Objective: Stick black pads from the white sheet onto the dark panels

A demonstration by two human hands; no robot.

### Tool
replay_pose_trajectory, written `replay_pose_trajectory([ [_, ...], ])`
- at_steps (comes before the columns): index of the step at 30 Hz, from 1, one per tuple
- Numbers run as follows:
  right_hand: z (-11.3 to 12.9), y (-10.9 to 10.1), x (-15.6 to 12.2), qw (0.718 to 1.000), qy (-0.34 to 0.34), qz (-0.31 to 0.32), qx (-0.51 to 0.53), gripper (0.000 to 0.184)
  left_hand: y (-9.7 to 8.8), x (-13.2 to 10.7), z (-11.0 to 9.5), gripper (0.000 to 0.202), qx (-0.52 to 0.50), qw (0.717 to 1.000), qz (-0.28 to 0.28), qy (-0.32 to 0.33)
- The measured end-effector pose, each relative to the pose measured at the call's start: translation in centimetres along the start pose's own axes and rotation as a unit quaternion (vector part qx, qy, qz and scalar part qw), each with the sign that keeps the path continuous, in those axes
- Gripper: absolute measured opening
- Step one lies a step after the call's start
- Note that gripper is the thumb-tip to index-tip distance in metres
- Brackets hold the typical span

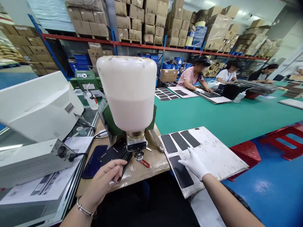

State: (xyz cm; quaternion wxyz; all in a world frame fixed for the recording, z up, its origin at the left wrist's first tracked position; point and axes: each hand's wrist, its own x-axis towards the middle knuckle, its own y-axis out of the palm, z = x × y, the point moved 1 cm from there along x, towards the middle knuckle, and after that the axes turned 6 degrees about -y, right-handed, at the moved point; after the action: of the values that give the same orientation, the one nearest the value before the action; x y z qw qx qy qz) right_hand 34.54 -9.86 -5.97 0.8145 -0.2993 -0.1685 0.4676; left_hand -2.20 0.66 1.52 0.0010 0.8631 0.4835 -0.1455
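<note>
My left hand (104, 181), bare with a bracelet at the wrist, is curled round a stack of thin black panels (115, 153) on the wooden bench, just below the nozzle of a dispenser with a big white bottle (129, 91). My right hand (194, 164) wears a white glove and rests with fingers spread flat on a black panel (181, 171) lying on a worn white board (217, 154). Three more black panels (180, 141) lie in a row at the far end of that board.
A white machine housing (38, 105) and a grey power unit (30, 159) stand to the left. A long green table (220, 116) stretches away, with several seated people working at its far end. Red stools (246, 153) stand on the blue floor at right. Shelves of cardboard boxes fill the background.
</note>
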Motion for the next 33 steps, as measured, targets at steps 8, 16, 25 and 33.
replay_pose_trajectory([
  [8,6.3,4.3,-3.5,0.987,-0.083,0.116,0.067,0.051,-4.2,5.8,0.2,0.036,0.497,0.842,-0.203,0.056],
  [16,9.7,6.8,-7.6,0.964,-0.133,0.216,0.079,0.031,-4.5,6.9,-0.1,0.032,0.484,0.858,-0.174,0.023],
  [25,11.3,8.3,-8.1,0.918,-0.050,0.305,0.248,0.035,-5.0,-0.6,-0.8,0.025,0.249,0.956,-0.146,0.054],
  [33,15.3,11.2,-9.7,0.688,0.089,0.448,0.564,0.044,-0.2,-6.2,1.2,0.074,0.342,0.932,0.018,0.114],
])
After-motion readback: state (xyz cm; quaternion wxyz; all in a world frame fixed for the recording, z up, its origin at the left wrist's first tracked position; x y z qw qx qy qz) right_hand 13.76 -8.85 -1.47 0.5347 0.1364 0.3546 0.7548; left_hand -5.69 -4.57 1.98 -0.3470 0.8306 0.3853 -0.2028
